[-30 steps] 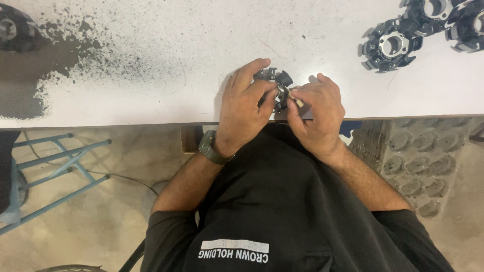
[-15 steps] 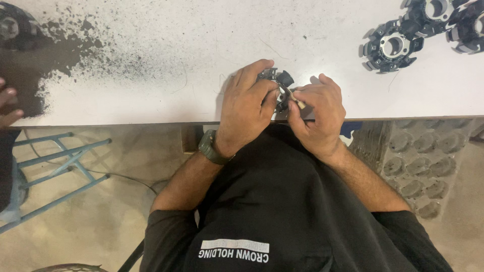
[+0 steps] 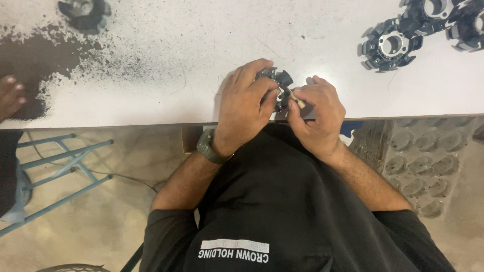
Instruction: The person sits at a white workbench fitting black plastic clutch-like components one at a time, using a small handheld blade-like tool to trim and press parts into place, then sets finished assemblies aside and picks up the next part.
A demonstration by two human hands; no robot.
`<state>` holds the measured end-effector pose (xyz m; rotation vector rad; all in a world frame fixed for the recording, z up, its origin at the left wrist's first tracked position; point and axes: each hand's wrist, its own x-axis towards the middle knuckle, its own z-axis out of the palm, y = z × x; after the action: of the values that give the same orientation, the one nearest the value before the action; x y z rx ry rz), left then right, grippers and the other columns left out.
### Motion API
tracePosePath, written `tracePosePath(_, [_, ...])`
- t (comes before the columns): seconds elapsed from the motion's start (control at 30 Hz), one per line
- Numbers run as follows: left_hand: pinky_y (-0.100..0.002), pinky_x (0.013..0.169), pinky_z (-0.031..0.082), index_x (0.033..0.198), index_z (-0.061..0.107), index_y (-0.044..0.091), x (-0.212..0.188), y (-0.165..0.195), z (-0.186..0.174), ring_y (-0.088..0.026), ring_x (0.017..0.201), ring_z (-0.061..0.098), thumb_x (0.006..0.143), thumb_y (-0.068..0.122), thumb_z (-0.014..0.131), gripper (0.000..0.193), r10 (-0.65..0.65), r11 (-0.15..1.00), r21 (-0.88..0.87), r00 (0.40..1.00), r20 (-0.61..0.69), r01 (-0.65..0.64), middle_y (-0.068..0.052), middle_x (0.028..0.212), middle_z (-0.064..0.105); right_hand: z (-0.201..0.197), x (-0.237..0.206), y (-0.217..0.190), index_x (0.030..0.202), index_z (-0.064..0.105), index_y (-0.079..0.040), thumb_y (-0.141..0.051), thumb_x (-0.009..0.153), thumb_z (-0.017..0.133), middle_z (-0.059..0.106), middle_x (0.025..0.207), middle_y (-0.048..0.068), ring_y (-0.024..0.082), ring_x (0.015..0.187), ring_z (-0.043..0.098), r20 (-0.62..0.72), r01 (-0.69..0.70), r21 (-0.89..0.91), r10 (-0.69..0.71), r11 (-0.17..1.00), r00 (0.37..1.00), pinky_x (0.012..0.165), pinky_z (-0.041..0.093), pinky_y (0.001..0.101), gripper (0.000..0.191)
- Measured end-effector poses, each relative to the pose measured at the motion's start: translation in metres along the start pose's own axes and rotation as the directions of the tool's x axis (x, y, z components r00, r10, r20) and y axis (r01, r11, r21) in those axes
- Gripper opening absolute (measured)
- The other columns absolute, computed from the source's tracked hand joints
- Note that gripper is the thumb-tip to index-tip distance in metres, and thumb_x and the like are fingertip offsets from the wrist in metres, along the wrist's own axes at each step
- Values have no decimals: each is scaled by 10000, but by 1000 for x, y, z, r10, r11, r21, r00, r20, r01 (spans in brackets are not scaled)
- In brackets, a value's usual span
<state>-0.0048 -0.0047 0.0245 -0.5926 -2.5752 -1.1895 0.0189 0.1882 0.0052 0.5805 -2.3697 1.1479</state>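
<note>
White tabletop (image 3: 151, 45) runs across the top of my view, with dark dust (image 3: 35, 60) spread over its left part. My left hand (image 3: 244, 108) is clenched over a small black toothed part (image 3: 276, 80) at the near edge, and my right hand (image 3: 317, 108) pinches a thin pale stick (image 3: 296, 99) against it. Since a second ago my hands have barely shifted on the part, so I judge the same fiddly step continues. Another person's hand (image 3: 10, 95) has come to rest on the dust at far left. More black toothed parts (image 3: 390, 45) lie at upper right, well apart.
</note>
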Motion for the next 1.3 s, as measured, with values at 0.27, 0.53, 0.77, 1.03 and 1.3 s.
tracePosePath(0.27, [-464,1018,460,950,676,74,0,1,4,-291,1151,604,884,94,750,101,-30,999,13,999,-10,30,-101,1324,610,3,1,-1,1122,613,-54,39,911,788,716,1024,95,287,984,710,-3,8,-7,-8,1000,1000,1118,534,528,290])
tracePosePath(0.53, [-484,1012,461,927,642,42,0,-1,7,-321,1136,601,871,60,712,92,-43,999,32,999,-18,43,-120,1321,605,2,2,-1,1140,600,-61,47,918,785,710,1024,85,282,986,706,16,18,-21,-18,1000,1000,1123,522,526,309])
tracePosePath(0.77, [-493,1017,465,966,649,26,1,-2,12,-345,1142,583,838,48,703,141,-7,1000,14,998,-61,8,-128,1316,587,1,0,1,1133,606,-55,33,923,782,707,1031,93,297,1007,704,1,6,-28,-6,1000,1000,1124,535,525,287])
tracePosePath(1.03, [-498,1005,470,956,650,23,1,-4,18,-362,1142,580,818,47,686,145,-16,1000,-1,998,-54,16,-136,1314,585,0,-2,3,1122,614,-59,24,913,794,710,1040,97,306,1034,692,-4,16,-54,-16,998,1000,1126,513,532,289])
tracePosePath(1.3, [-485,994,478,932,625,30,-2,-1,21,-352,1148,583,821,52,708,141,-74,997,-34,995,-68,72,-127,1325,587,-2,-6,7,1138,610,-62,31,924,786,699,1060,99,294,1051,694,-11,20,-44,-21,999,1000,1146,504,534,292])
